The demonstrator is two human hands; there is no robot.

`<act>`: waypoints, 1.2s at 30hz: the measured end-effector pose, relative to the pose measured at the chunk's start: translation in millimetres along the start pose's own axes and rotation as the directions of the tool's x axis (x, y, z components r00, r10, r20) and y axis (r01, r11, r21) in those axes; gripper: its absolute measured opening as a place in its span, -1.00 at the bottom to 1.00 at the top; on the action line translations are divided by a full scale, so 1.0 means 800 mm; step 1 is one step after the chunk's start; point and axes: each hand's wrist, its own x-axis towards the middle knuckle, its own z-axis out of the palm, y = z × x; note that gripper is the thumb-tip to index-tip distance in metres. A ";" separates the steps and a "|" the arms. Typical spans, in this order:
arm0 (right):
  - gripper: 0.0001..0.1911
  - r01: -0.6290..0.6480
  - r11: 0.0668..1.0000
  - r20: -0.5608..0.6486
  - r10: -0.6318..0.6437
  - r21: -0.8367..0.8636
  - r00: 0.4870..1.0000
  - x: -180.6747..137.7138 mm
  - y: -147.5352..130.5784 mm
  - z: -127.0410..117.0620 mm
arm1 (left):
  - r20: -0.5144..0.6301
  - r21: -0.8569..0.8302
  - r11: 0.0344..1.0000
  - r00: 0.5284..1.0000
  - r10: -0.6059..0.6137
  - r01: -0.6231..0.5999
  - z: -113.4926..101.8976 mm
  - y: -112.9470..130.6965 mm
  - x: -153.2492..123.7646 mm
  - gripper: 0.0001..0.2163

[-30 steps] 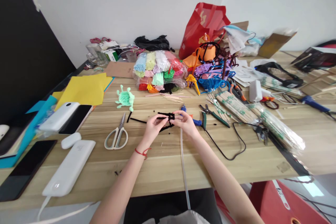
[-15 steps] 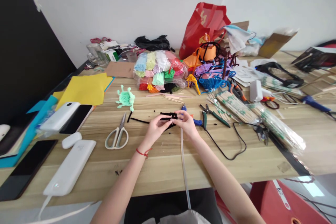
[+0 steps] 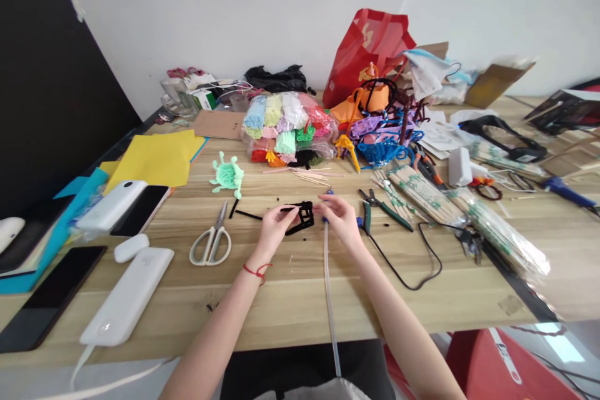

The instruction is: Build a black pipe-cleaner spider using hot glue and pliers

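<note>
A small black pipe-cleaner piece is held just above the wooden table between my two hands. My left hand pinches its left end, with a red string at the wrist. My right hand has curled fingers at the piece's right side; whether they touch it I cannot tell. A loose black pipe cleaner lies on the table left of the piece. A clear tube runs from under my right hand toward me.
White-handled scissors lie left of my hands, green-handled pliers and a black cable to the right. A bag of coloured pipe cleaners, a green fuzzy figure, skewer bundles, phones and power banks surround them.
The black piece has turned and its right side now stands clear of my right hand's fingers. The view has shifted slightly down and right.
</note>
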 end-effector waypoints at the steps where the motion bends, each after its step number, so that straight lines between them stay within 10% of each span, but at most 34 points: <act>1: -0.69 0.051 0.995 -0.027 -0.053 -0.080 0.998 0.002 0.000 -0.006 | -0.027 -0.023 1.000 0.999 -0.020 0.019 -0.001 -0.002 0.001 -0.73; 7: -0.36 0.197 0.561 0.154 -0.123 -0.804 0.980 0.009 0.002 -0.045 | -0.086 -0.149 0.983 0.989 -0.119 0.105 -0.008 -0.005 0.007 -0.65; 13: -0.20 0.178 0.273 0.194 0.033 -0.945 0.980 0.006 0.015 -0.056 | -0.109 -0.178 0.980 0.988 -0.114 0.093 -0.014 0.000 0.010 -0.65; 21: -0.23 0.279 0.556 0.231 -0.156 -0.783 0.960 0.016 0.002 -0.051 | -0.202 -0.154 0.988 0.977 -0.064 0.033 -0.016 0.002 0.011 -0.63; 27: -0.36 0.172 0.967 0.031 -0.169 -0.187 0.985 0.011 -0.013 -0.031 | -0.255 -0.137 0.990 0.967 -0.001 -0.035 -0.015 0.009 0.008 -0.65; 31: -0.53 -0.005 0.984 0.041 -0.002 0.181 0.999 0.004 -0.018 -0.017 | -0.257 -0.072 0.992 0.963 0.079 -0.100 -0.013 0.012 0.005 -0.68; 36: -0.59 -0.045 0.988 0.063 0.036 0.150 0.997 -0.004 -0.012 -0.007 | -0.247 0.009 0.984 0.953 0.175 -0.178 -0.011 0.015 0.002 -0.72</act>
